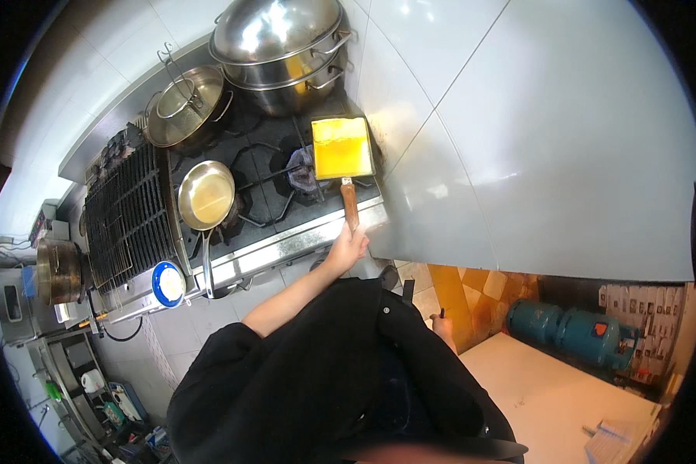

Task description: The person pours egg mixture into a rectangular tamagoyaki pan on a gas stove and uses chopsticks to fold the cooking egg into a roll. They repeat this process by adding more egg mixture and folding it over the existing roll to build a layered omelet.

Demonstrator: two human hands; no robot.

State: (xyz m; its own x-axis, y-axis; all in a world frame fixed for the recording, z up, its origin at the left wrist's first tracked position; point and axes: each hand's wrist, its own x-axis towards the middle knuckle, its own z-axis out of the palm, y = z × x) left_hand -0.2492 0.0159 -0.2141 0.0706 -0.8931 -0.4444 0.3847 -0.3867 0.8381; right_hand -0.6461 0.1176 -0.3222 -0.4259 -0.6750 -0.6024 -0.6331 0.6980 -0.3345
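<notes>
My left hand (348, 247) is wrapped round the wooden handle (350, 205) of a square omelette pan. The pan (373, 166) sits over the right side of the stove, at a burner's edge. Yellow egg (342, 151) covers its base, with a paler folded-looking strip along the far side. Low on my right, beside the pale table, my right hand (442, 328) is closed, and a small dark tip sticks up from it; what it belongs to is hidden. Left of the omelette pan, a round steel frying pan (206, 193) with some pale liquid rests on the stove, its handle toward me.
Behind stand a large lidded steel pot (278, 46) and a wide pan (162, 127) with a strainer in it. A black grill grate (127, 209) lies left, near a blue-rimmed bowl (168, 284). Teal gas cylinders (564, 331) stand right, past the pale table (533, 387).
</notes>
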